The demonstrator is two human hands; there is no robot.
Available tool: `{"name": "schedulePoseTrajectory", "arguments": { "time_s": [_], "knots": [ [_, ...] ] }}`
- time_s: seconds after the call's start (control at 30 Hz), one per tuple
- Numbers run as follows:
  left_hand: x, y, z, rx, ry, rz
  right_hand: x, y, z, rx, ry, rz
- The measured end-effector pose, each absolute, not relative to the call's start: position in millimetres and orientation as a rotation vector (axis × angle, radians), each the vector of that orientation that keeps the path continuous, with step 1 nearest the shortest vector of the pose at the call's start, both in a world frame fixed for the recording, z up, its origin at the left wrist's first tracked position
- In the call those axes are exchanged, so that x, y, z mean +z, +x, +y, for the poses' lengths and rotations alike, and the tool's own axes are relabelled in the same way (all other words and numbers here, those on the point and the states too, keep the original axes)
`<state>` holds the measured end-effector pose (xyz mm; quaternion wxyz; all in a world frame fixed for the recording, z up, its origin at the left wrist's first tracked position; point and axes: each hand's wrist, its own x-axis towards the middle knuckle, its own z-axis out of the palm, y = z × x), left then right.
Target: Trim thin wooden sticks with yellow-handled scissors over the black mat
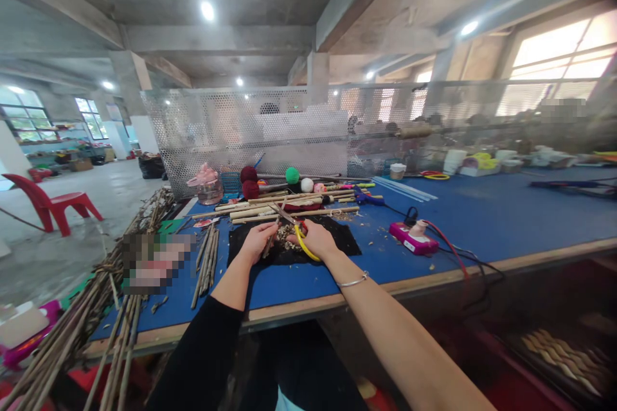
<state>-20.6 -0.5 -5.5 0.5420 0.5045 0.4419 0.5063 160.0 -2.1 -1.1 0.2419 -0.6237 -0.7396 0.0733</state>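
My left hand is closed around a thin brown stick held at a slant over a black cloth. In my right hand are scissors with yellow handles. Their blades point up and left, close to the stick's upper end; whether they touch it I cannot tell. Small pale shavings lie on the cloth between my hands. Behind the cloth rest several peeled pale sticks. To the left of my left hand is a row of cut brown sticks.
Long twigs overhang the blue table's left edge. A purple power strip with cords sits on the right, near a blue glue gun. Yarn balls and a pink-topped jar stand before a perforated metal screen. A red chair is at left.
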Motion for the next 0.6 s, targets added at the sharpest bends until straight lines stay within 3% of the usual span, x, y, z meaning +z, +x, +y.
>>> {"name": "schedulePoseTrajectory", "arguments": {
  "time_s": [0.6],
  "knots": [
    [-8.1,-20.5,0.1,1.247,1.210,1.044,-3.0,157.2,-1.9,0.044,-1.683,-2.078]
  ]
}}
